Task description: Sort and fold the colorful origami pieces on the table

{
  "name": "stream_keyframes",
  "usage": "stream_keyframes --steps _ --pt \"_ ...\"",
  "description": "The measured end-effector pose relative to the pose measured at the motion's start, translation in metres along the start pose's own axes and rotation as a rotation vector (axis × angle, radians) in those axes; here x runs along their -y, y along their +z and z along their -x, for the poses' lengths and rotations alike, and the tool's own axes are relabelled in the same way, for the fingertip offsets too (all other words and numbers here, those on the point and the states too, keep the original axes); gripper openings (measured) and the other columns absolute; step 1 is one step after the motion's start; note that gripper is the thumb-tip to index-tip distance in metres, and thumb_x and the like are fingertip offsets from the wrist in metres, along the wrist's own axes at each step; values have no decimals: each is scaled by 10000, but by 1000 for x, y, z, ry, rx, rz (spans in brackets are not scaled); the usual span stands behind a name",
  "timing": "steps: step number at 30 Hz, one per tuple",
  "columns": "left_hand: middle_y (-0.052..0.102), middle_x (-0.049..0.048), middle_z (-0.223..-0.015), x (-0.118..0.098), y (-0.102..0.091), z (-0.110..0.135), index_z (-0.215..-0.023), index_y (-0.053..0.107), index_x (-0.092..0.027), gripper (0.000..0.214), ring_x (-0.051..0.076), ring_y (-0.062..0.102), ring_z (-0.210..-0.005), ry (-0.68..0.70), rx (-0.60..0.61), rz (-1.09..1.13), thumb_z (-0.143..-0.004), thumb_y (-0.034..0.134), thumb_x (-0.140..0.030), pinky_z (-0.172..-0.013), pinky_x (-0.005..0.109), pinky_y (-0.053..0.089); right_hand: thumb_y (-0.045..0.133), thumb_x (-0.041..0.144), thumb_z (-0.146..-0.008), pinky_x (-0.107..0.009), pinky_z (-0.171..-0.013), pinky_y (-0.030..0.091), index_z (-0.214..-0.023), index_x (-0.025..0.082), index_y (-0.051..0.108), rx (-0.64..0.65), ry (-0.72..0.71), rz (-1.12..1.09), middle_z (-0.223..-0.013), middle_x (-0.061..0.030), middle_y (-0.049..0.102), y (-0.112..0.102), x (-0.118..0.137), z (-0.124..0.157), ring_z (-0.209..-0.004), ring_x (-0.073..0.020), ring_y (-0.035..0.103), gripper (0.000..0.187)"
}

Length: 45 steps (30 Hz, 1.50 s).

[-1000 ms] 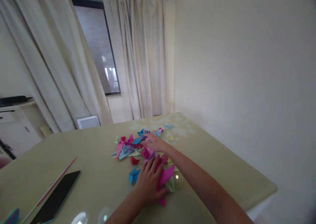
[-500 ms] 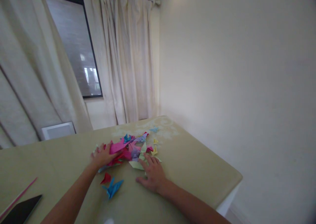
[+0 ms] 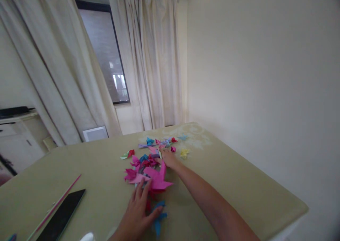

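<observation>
Folded paper cranes (image 3: 156, 177) in pink, red, blue and purple lie in a loose heap on the table. My left hand (image 3: 138, 202) rests at the heap's near side, fingers spread, with the fingertips against pink paper. Close to its thumb is a blue paper crane (image 3: 158, 221), partly covered by that hand. Reaching over the heap's right side, my right hand (image 3: 168, 157) has its fingers stretched among the pieces, and some fingertips are hidden. A yellow paper piece (image 3: 184, 153) lies to the right of it. At the far side sit a light blue crane (image 3: 182, 137) and a blue one (image 3: 150, 141).
On the left of the table (image 3: 239, 184) lie a dark flat tablet or phone (image 3: 62, 216) and a thin pink stick (image 3: 62, 198). A small white object (image 3: 87, 237) shows at the bottom edge. Curtains (image 3: 156, 63) and a wall (image 3: 260, 74) stand behind.
My left hand has come from the heap's left side to its near side. My right hand has reached farther in. The cranes are more spread out, and the view has turned left.
</observation>
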<state>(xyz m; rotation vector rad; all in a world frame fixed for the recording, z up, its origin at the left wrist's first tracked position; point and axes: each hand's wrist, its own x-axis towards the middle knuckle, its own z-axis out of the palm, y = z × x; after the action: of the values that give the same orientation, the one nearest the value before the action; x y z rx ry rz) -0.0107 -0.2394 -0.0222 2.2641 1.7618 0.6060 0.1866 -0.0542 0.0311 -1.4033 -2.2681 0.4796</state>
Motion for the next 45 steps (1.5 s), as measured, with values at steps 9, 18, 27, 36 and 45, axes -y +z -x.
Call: stream_keyframes --steps 9,18,27,36,45 --pt "354 171 -1708 -96 9 -50 -1609 454 -227 820 434 381 -1536 145 182 -210 -840 658 -426 -1214 607 366 741 504 -950 -443 -1146 463 -1526 237 541 55 -174 -138 -1486 -112 619 -60 2 45 -1343 -313 596 665" --pt "561 198 -1531 -54 -27 -147 -1378 657 -184 522 425 478 -1424 101 -130 -296 -949 547 -460 -1174 596 345 752 611 -917 -568 -1262 269 -1678 377 264 13 -70 126 -1768 -99 158 -31 -22 154 -1594 -383 227 934" --pt "536 175 -1545 90 -43 -105 -1462 573 -229 691 444 508 -1394 -399 -325 -145 -921 467 -646 -1120 637 409 685 597 -959 -576 -1270 192 -1685 319 272 -154 135 232 -1760 -127 179 -43 -61 87 -1605 -374 195 881" --pt "558 146 -1558 62 -12 -78 -1551 466 -211 646 310 551 -1429 1 -261 234 -1023 458 -583 -1205 512 449 665 643 -958 -583 -1220 284 -1622 326 419 -243 350 215 -1730 -134 271 -68 -116 -35 -1546 -386 332 776" --pt "428 117 -1673 35 -14 -68 -1660 274 -397 870 361 523 -1445 380 17 26 -920 684 -605 -1171 535 477 522 720 -1007 -459 -1183 398 -1603 210 449 2 214 91 -1588 -177 501 -47 -111 -123 -1432 -335 519 788"
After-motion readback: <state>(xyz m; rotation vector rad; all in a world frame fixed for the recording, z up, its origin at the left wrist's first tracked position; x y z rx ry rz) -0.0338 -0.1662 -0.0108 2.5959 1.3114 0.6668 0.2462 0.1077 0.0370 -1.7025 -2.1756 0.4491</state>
